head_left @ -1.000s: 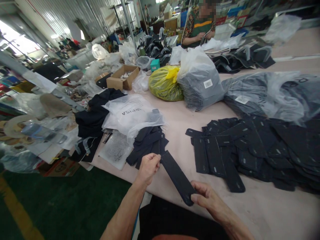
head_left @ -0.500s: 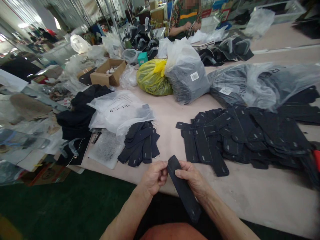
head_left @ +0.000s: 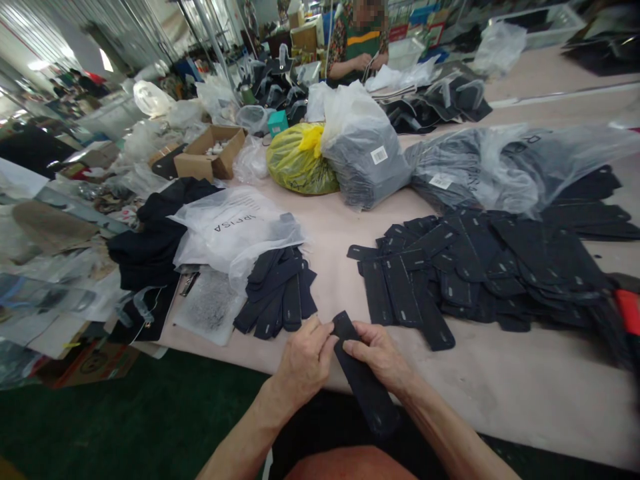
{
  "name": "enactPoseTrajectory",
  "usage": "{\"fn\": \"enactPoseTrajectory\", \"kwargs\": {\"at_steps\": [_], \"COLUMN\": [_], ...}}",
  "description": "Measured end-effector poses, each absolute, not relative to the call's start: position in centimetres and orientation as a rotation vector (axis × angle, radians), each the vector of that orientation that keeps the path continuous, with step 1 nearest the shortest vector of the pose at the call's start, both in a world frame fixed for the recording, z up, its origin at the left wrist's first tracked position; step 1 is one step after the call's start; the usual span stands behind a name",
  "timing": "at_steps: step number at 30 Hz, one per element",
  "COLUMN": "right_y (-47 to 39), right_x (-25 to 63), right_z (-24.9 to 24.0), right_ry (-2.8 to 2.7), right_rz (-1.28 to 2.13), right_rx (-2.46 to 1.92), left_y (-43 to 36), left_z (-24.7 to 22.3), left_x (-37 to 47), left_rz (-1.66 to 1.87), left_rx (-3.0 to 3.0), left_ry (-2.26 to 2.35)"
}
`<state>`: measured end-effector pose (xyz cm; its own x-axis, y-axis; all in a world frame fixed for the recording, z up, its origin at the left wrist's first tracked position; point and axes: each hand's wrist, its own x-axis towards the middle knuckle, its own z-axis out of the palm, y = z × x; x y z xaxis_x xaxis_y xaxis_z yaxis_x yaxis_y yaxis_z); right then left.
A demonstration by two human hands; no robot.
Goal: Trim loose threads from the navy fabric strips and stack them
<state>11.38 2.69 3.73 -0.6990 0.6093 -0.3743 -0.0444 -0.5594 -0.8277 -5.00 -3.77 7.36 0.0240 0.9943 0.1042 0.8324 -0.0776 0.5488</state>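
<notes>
My right hand [head_left: 377,353] grips a dark fabric strip [head_left: 367,393] near its upper end, thumb on top. The strip slants down toward my lap, over the table's front edge. My left hand [head_left: 310,353] is closed in a pinch at the strip's upper left edge; whatever is between those fingertips is too small to make out. Just beyond my left hand lies a small pile of dark strips [head_left: 277,293], partly under a white printed plastic bag [head_left: 240,227]. A larger heap of similar slotted strips [head_left: 480,267] spreads to the right.
Filled plastic bags [head_left: 367,153] and a yellow bag [head_left: 303,160] stand across the table [head_left: 330,247]. An open cardboard box [head_left: 213,157] is behind on the left. A co-worker [head_left: 357,53] handles something at the far side. A red-and-black object [head_left: 627,310] sits at the right edge.
My left hand has turned, its back now more toward me, with fingertips still at the strip's edge. My right hand keeps its hold. The view has shifted slightly.
</notes>
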Motion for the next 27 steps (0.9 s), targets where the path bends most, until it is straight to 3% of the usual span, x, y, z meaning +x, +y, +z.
{"fn": "enactPoseTrajectory", "kwargs": {"at_steps": [12,15,20,25,27], "right_y": [3.0,2.6,2.1,4.9,7.4], "right_x": [11.3,11.5,12.1,13.4,14.8], "right_z": [4.6,4.6,3.4,2.2,2.0], "right_ry": [-1.502,-1.337,-1.075,-1.176,-1.323], "right_rz": [2.097,2.232,2.343,2.152,1.917], "right_rx": [-0.89,-0.943,-1.049,-1.124,-1.254], "left_y": [-3.7,-2.9,-2.5,-5.8,-7.2], "left_z": [6.4,5.4,3.0,0.8,0.4], "left_x": [-4.4,-5.2,-10.5,-13.7,-14.0], "left_rz": [0.709,0.952,1.299,1.29,1.274], "left_rx": [2.052,1.696,0.486,0.355,0.358], "left_ry": [1.911,2.1,2.093,2.01,2.064]}}
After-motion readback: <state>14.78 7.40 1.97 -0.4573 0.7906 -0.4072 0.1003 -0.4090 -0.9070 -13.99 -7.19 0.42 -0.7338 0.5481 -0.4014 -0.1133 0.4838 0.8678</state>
